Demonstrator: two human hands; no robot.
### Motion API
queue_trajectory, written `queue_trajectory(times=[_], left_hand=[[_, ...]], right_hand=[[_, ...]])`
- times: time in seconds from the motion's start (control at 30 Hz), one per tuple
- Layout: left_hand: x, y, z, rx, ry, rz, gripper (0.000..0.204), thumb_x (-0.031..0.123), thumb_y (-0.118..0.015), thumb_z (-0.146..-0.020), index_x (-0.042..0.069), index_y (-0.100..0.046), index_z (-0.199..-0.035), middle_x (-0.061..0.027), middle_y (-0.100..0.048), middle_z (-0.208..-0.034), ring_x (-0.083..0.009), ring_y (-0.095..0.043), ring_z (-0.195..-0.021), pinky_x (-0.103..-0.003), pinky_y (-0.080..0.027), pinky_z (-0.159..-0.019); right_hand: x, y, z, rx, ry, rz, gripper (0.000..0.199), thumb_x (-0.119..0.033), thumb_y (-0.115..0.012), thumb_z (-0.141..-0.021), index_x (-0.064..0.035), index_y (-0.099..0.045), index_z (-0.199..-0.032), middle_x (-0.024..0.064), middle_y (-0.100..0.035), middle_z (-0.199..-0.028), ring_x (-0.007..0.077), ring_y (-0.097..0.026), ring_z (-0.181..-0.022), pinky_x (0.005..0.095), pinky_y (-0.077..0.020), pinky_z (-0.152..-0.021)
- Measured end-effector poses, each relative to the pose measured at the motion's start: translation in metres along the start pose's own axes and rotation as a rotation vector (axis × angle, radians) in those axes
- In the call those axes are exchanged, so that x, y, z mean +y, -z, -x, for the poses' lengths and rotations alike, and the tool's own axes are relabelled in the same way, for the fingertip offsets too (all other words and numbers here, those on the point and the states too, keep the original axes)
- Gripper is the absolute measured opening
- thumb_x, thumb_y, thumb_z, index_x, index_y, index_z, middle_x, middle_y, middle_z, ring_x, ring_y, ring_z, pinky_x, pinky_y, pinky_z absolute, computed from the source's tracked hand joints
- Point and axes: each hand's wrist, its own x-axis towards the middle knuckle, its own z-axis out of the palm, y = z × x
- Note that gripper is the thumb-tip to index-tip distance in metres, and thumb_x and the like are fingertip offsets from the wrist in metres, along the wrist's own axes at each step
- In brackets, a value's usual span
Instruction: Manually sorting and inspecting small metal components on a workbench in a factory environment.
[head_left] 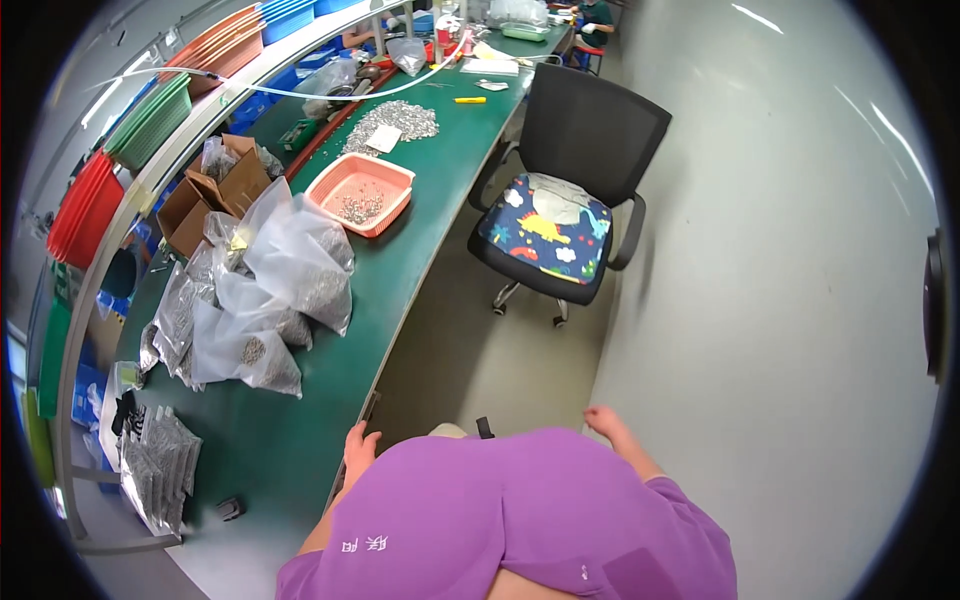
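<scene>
Now the left hand (360, 452), fingers loose and parted, is at the bench (290, 445) edge, nearer the front bag (235, 350), which lies ahead-left, long axis slanting handward; right hand (608, 421) curls wall-side (760, 330), contents unclear.

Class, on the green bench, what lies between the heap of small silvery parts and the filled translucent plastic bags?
A pink plastic basket with small silvery parts inside lies between them, as the head view shows.

White characters (364, 545) on the purple shirt's (430, 490) front
</scene>
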Motion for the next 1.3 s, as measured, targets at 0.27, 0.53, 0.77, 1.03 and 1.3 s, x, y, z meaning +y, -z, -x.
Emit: queue_trajectory(times=[0.27,0.53,0.77,1.03,1.3], left_hand=[[-0.018,-0.056,-0.123,0.316,0.114,0.172,0.037,0.022,-0.059,-0.077,0.007,-0.056,-0.111,-0.0213,-0.043,-0.128,-0.0406,-0.038,-0.120,-0.046,-0.033,-0.100],[0.025,-0.007,-0.278,0.068,0.232,0.154,0.045,0.026,-0.054,-0.082,0.005,-0.048,-0.121,-0.0189,-0.034,-0.135,-0.0362,-0.032,-0.126,-0.045,-0.029,-0.103],[0.029,-0.016,-0.316,0.241,0.482,0.092,0.052,0.024,-0.058,-0.080,0.000,-0.044,-0.124,-0.0229,-0.028,-0.137,-0.0399,-0.027,-0.126,-0.048,-0.026,-0.103],[0.098,-0.037,-0.386,0.469,0.921,-0.013,0.059,0.020,-0.062,-0.075,-0.004,-0.040,-0.124,-0.0250,-0.027,-0.136,-0.0444,-0.020,-0.128,-0.055,-0.018,-0.104],[0.116,-0.052,-0.432,0.582,1.105,-0.225,0.053,0.025,-0.050,-0.083,-0.004,-0.038,-0.126,-0.0223,-0.027,-0.139,-0.0422,-0.016,-0.133,-0.055,-0.012,-0.107]], right_hand=[[-0.292,0.128,-0.169,-0.061,0.574,-0.032,0.029,-0.019,-0.055,-0.080,-0.0087,-0.063,-0.106,0.0104,-0.065,-0.098,0.0199,-0.062,-0.090,0.0308,-0.0479,-0.080],[-0.449,0.175,-0.308,0.024,0.839,0.074,0.023,-0.010,-0.053,-0.076,-0.0090,-0.064,-0.096,0.0136,-0.057,-0.103,0.0316,-0.055,-0.098,0.0365,-0.0459,-0.087],[-0.556,0.228,-0.450,0.147,1.375,0.484,0.036,-0.010,-0.060,-0.072,-0.0092,-0.056,-0.108,0.0157,-0.052,-0.117,0.0338,-0.053,-0.105,0.0399,-0.0447,-0.089],[-0.603,0.251,-0.541,-0.130,1.638,0.647,0.048,-0.021,-0.060,-0.073,-0.0148,-0.050,-0.119,0.0113,-0.048,-0.118,0.0316,-0.045,-0.111,0.0440,-0.0360,-0.096],[-0.605,0.256,-0.556,-0.217,1.596,0.621,0.046,-0.017,-0.058,-0.073,-0.0178,-0.053,-0.118,0.0075,-0.046,-0.120,0.0296,-0.043,-0.112,0.0436,-0.0332,-0.095]])
